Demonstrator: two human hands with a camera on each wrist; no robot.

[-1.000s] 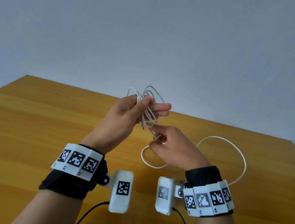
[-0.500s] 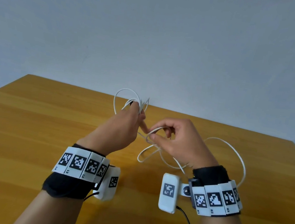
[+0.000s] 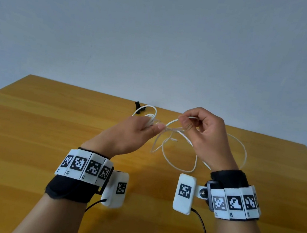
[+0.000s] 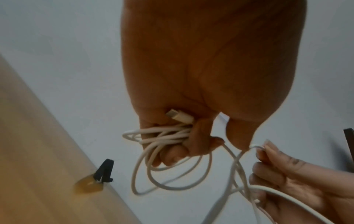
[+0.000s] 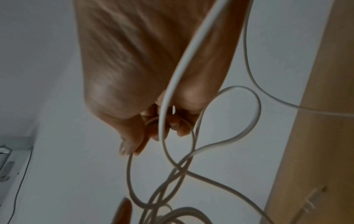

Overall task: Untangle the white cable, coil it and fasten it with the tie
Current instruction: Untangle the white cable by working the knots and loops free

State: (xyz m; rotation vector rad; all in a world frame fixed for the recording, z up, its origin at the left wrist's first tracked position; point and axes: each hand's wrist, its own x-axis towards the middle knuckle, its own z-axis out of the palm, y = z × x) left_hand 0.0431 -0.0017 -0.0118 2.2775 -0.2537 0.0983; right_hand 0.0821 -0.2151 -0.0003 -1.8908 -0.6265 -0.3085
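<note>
The wooden table [image 3: 30, 140] fills the lower half of the head view, with a pale wall behind it. At about 11 o'clock from the hands, near the table's far edge, a small black tie [image 3: 137, 106] sits on the wood; the left wrist view shows it [image 4: 104, 171] too, standing bent like a folded strap beside a glossy spot on the surface.

The left hand [image 3: 133, 133] is raised above the table, its fingers [image 4: 199, 141] curled round a bundle of several loops of the white cable [image 4: 164, 136]. A white connector plug [image 4: 180, 117] lies pressed against the palm, at 12 o'clock from the bundle. More loops hang below the fist toward 6 o'clock.

From the bundle, strands cross to the right hand [image 3: 204, 134], held slightly higher at 3 o'clock from the left. Its thumb and curled fingers pinch a strand of the cable [image 3: 187, 118] near the top of a loop. In the right wrist view the fingertips [image 5: 180, 130] close on the strand while other loops of the cable [image 5: 249, 121] twist over each other below.

The rest of the cable droops in wide loops that reach down to the table between and behind the wrists, one arc sweeping out past the right wrist toward 4 o'clock. Both wrists wear black bands with white marker tiles.
</note>
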